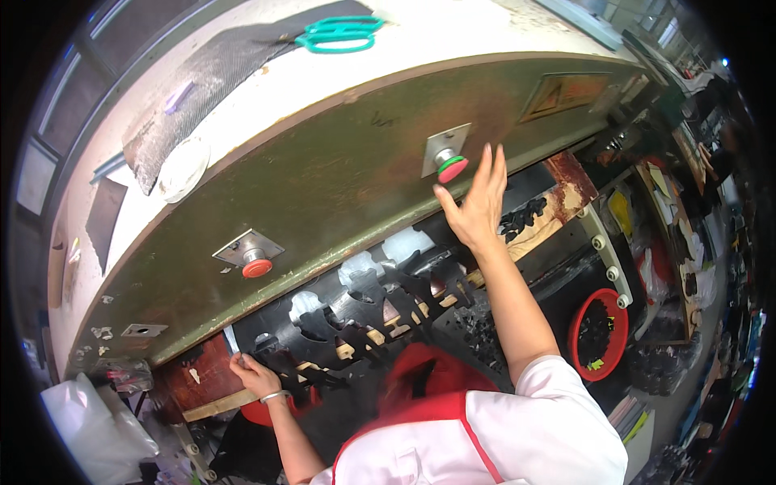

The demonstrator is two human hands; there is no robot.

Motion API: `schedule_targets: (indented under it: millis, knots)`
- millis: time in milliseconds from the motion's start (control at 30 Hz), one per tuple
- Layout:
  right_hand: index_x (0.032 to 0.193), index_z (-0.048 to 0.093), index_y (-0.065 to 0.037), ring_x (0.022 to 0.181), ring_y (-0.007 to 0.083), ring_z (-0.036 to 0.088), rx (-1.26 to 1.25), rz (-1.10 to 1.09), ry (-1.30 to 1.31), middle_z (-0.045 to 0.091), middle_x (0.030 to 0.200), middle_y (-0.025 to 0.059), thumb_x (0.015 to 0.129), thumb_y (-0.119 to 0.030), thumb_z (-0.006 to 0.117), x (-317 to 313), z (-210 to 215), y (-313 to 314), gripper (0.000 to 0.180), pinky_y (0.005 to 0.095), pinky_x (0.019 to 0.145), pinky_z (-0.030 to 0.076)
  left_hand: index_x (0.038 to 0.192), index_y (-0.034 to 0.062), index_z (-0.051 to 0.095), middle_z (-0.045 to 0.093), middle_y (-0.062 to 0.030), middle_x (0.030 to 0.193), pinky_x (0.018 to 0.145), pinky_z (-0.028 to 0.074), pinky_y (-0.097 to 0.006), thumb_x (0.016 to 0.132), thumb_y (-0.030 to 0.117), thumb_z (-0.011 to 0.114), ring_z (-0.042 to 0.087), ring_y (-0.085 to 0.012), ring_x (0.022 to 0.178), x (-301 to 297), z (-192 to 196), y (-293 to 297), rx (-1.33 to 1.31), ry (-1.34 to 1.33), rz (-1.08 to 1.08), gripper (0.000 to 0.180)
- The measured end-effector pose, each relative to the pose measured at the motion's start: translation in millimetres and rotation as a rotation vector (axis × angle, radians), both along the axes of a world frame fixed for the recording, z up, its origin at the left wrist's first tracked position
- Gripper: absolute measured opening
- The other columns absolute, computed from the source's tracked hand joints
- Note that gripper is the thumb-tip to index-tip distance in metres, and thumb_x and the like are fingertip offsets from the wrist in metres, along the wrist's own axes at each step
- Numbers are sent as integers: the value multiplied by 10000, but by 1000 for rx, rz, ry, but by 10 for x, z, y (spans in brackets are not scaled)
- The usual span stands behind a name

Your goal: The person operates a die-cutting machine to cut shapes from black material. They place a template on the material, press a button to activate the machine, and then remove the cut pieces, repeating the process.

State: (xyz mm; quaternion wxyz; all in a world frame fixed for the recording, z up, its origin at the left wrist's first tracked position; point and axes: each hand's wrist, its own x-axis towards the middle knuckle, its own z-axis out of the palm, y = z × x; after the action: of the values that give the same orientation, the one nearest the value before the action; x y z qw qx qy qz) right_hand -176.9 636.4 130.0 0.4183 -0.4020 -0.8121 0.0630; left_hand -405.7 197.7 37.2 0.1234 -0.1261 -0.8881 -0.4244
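Note:
My right hand (482,212) is raised, fingers stretched out and apart, just beside a push button (453,167) with a red cap and green ring on the green machine front (339,162). Nothing is in it. At the lower left, my left hand (257,377), with a pale band at the wrist, has its fingers closed at the end of a black sheet (267,322). This sheet lies under the machine's lower edge. Irregular pieces are cut out of it along its near side, and the pale brown board shows through the gaps.
A second red button (257,267) sits left on the machine front. Teal-handled scissors (339,34) and a white round lid (184,170) lie on the machine top. To my right stands a red basin (575,356) with black scraps; clear plastic bags (93,420) are at lower left.

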Motion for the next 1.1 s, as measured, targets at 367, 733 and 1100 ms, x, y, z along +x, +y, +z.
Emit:
schedule_targets:
  millis: [367,733,1100]
  knots:
    - [908,689,-34,796,391,655,-616,-226,99,665,770,210,806,-472,689,615,-959,-346,450,461,729,515,973,-75,645,653,-283,925,770,510,-454,963,299,523,625,-421,866,-110,-340,-250,-246,104,11,394]
    - [1003,629,-26,858,308,633,-222,-180,161,624,1009,123,752,-197,718,1686,-715,-1362,317,380,769,519,1066,-80,604,625,-315,1008,822,485,-461,983,331,471,607,-435,914,874,3,-837,-62,-217,-105,440]
    - [1456,316,-146,1322,569,189,-391,388,-262,346,1326,349,568,-336,822,1287,-573,-1566,1039,602,1014,384,1189,-13,570,619,-237,1127,891,497,-421,958,213,540,611,-342,1022,1490,502,-903,-82,15,-55,324]
